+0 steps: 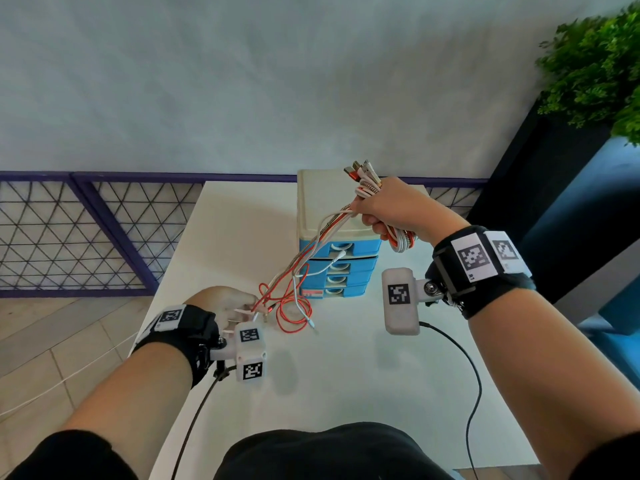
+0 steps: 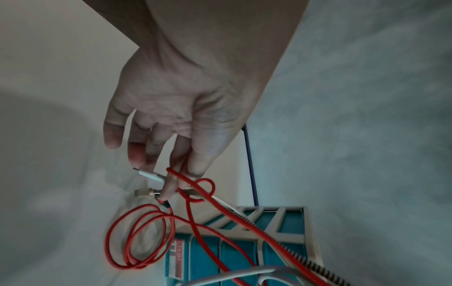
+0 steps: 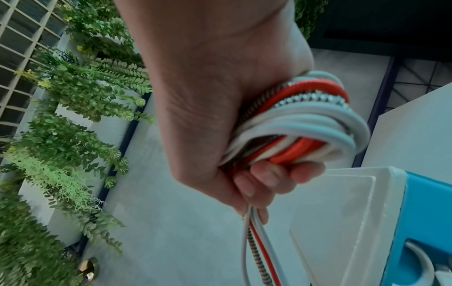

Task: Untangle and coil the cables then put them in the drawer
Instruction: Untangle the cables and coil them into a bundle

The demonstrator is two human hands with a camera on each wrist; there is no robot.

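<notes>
My right hand (image 1: pixel 381 206) (image 3: pixel 247 185) is raised over the drawer unit (image 1: pixel 334 233) and grips a bundle of cables (image 1: pixel 367 188) (image 3: pixel 298 120), red, white and braided, with plug ends sticking up. The strands run down and left to my left hand (image 1: pixel 239 308) (image 2: pixel 171 174), low over the white table (image 1: pixel 346 375). Its thumb and fingers pinch the cable ends (image 2: pixel 156 181) where a red cable forms a knot (image 2: pixel 200 189). Loose red cable loops (image 1: pixel 294 313) (image 2: pixel 139 238) lie on the table beside it. The drawers look shut.
The blue and cream drawer unit stands at the table's far middle, cables draped across its fronts. A purple railing (image 1: pixel 86 230) runs behind and left, a dark planter with green plants (image 1: pixel 595 64) at the right. Black wrist-camera leads (image 1: pixel 474 393) trail over the near table.
</notes>
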